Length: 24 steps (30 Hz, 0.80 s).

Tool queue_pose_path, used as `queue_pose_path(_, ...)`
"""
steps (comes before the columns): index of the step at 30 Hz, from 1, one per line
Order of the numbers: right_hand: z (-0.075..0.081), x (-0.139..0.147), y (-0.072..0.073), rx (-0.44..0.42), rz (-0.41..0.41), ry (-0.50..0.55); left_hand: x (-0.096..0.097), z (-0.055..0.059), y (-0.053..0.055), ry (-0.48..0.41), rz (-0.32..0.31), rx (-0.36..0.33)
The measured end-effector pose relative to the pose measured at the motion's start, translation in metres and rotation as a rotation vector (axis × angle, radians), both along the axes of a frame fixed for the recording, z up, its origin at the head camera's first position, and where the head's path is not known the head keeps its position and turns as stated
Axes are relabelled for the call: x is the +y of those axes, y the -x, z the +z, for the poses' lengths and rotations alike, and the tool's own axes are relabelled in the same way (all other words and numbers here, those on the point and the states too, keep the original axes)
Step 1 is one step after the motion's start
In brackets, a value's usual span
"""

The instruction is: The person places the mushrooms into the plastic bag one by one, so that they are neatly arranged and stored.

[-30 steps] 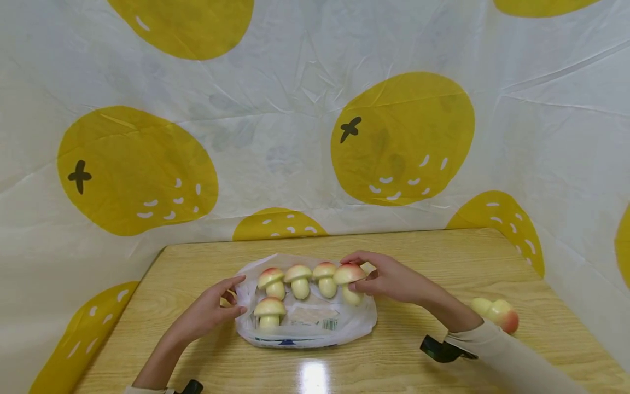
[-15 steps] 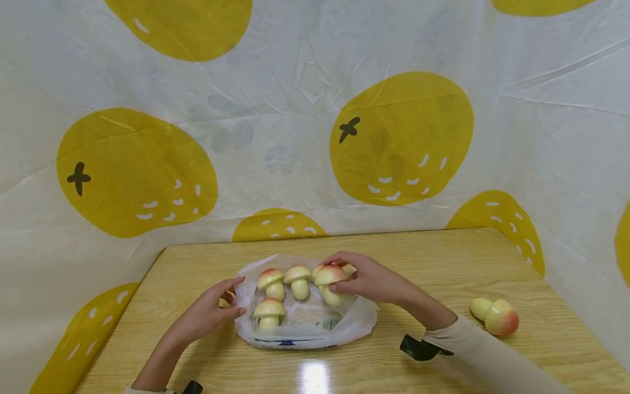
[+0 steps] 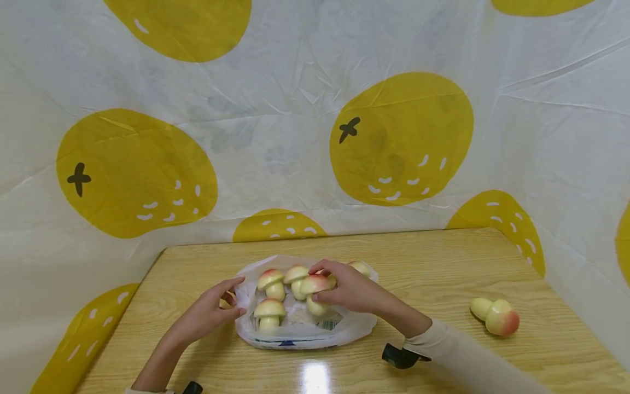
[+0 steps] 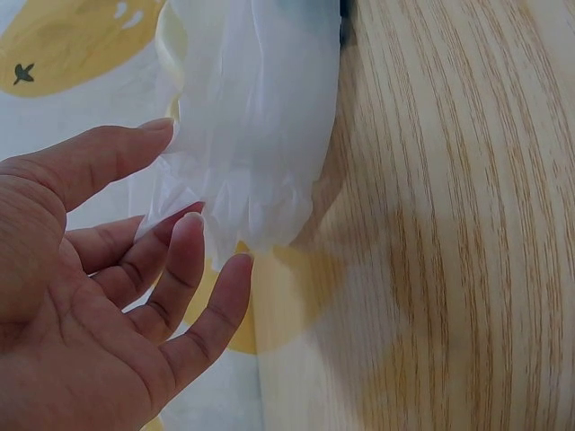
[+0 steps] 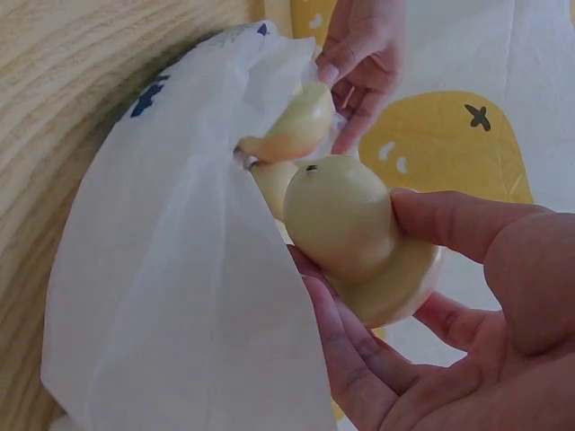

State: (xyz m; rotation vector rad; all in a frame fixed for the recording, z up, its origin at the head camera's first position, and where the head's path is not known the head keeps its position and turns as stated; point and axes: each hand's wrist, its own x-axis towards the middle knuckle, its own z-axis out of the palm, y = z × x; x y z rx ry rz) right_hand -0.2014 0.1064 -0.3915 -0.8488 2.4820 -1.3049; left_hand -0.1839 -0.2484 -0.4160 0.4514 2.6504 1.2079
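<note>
My right hand (image 3: 351, 287) holds a yellow toy mushroom (image 3: 317, 306) with a reddish cap, thumb on one side and fingers on the other, over the open white plastic bag (image 3: 354, 327). In the right wrist view this mushroom (image 5: 337, 215) is beside the bag's raised side. Several similar mushrooms (image 3: 269, 307) stand upright in the bag; one mushroom (image 3: 360, 267) shows partly behind my right hand. At the bag's left edge is my left hand (image 3: 209, 309), its curled fingers holding the thin film, as the left wrist view shows on the bag (image 4: 252, 126).
Another toy mushroom (image 3: 497, 317) lies on its side at the right of the wooden table (image 3: 433, 262). Behind and beside the table hangs a white sheet (image 3: 275, 153) with large yellow fruit prints. Printed packaging with a barcode (image 3: 328, 324) shows at the bag's bottom.
My right hand has moved left with the mushroom, from the bag's right end toward its middle. The mushroom behind it now shows to the hand's right. My left hand has stayed put.
</note>
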Motion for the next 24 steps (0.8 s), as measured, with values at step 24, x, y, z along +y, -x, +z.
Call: queue_pose_path(24,-0.025,-0.029,-0.015,0.099,-0.074,-0.090,0.004,0.004,-0.002,0.005,-0.004,-0.006)
